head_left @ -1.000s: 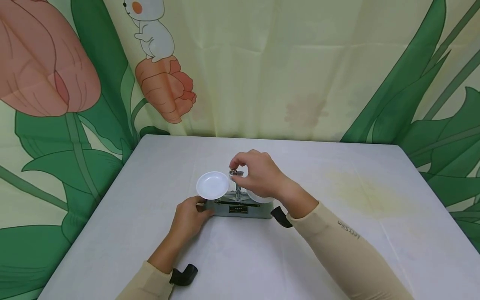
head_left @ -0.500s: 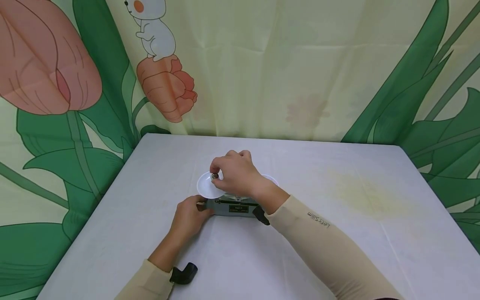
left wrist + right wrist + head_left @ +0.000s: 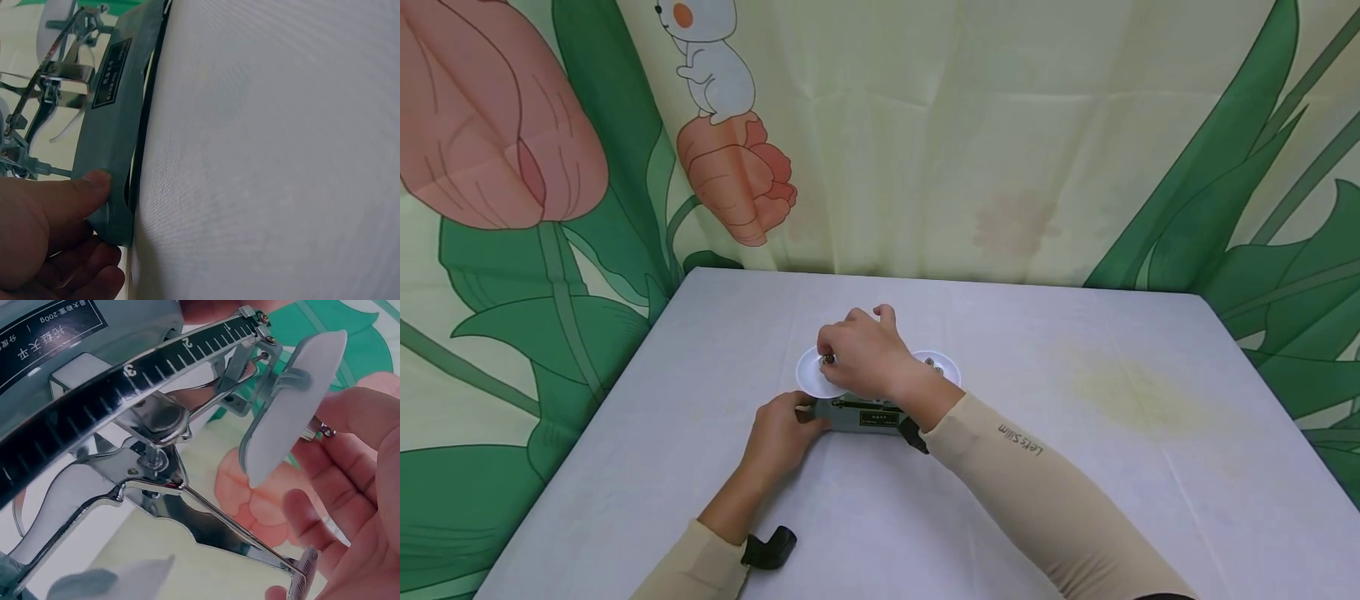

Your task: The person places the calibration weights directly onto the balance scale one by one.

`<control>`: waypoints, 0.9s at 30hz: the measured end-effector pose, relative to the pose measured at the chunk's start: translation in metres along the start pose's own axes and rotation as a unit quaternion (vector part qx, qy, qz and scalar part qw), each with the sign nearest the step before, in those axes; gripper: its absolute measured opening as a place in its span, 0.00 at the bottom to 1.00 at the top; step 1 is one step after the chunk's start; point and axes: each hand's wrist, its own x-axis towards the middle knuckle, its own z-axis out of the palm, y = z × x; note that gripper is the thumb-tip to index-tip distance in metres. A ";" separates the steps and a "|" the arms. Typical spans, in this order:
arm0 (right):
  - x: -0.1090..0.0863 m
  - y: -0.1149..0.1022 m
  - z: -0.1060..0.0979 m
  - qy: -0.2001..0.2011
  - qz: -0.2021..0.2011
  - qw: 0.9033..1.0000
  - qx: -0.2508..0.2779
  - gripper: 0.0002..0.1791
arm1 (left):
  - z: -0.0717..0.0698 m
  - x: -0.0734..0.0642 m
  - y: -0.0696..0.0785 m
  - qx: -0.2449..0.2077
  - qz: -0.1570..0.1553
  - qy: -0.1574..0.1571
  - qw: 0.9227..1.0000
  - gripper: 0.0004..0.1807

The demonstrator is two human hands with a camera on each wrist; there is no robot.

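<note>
A grey-green pan balance (image 3: 850, 419) stands on the table. My left hand (image 3: 780, 432) grips the left end of its base, the thumb (image 3: 94, 187) on the front face. My right hand (image 3: 871, 360) is over the left pan (image 3: 808, 381) and pinches a small shiny metal weight (image 3: 828, 359). In the right wrist view, the weight (image 3: 315, 430) is at the upper face of that pan (image 3: 294, 406); whether it bears on the pan I cannot tell. On the right pan (image 3: 953, 367) sit small metal weights (image 3: 929, 362), partly behind my right hand and wrist.
A white cloth (image 3: 1075, 483) covers the table. Behind it hangs a curtain (image 3: 925, 167) printed with flowers, leaves and a rabbit. The balance's graduated beam (image 3: 137, 375) and upright pointer (image 3: 237, 531) lie close to my right hand.
My right hand has carried the weight left from the middle of the balance to the left pan and lowered it slightly. The right pan has come into view. My left hand stays put.
</note>
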 end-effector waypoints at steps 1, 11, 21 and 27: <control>0.000 0.000 0.000 -0.001 0.002 1.000 0.000 0.06 | 0.000 0.000 0.000 -0.001 0.002 0.001 1.000 0.20; 0.001 -0.005 -0.001 -0.016 0.014 1.000 0.005 0.07 | 0.001 -0.002 0.000 -0.004 0.001 0.002 1.000 0.19; 0.002 -0.005 -0.002 -0.021 0.015 1.000 -0.004 0.08 | 0.000 -0.001 0.000 0.000 0.001 0.003 1.000 0.19; 0.002 -0.005 -0.001 -0.026 0.016 1.000 0.001 0.09 | -0.001 -0.002 -0.001 0.001 0.004 0.001 1.000 0.19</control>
